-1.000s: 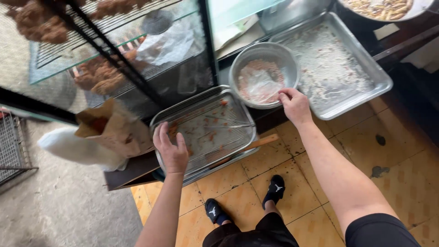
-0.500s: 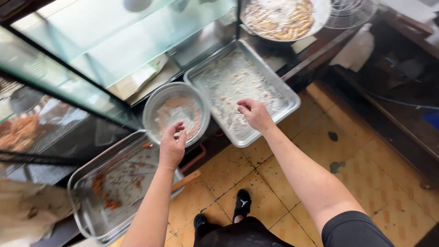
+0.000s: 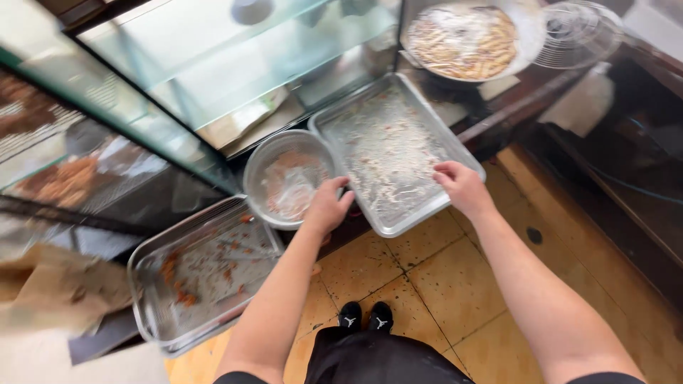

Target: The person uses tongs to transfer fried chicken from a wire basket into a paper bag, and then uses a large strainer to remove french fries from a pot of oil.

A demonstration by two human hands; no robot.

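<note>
Nearest us, at about seven o'clock, a steel pan [image 3: 203, 277] with reddish crumbs lies on the tabletop [image 3: 107, 341], its long axis running from seven toward one o'clock.

Beyond it, our left hand [image 3: 327, 206] rests on the near rim of a round metal bowl [image 3: 288, 178], fingers curled loosely over the edge and thumb to the side; we cannot tell whether it grips the rim or only touches it. The bowl holds a thin smear of pale and pinkish residue and sits just beside the pan, touching or nearly touching the tray at its right.

That tray [image 3: 395, 153], a rectangular steel one dusted with white flour and scraps, has its long axis pointing from five o'clock up toward eleven, with the near corner hanging past the tabletop edge. Our right hand [image 3: 462, 186] is on its near right rim at about three o'clock from the bowl, fingers bent down over the edge and half closed on it.

Farther off, at one o'clock, a wide bowl of floured pieces [image 3: 462, 35] stands behind the tray, and a glass case [image 3: 213, 78] rises at eleven.
</note>
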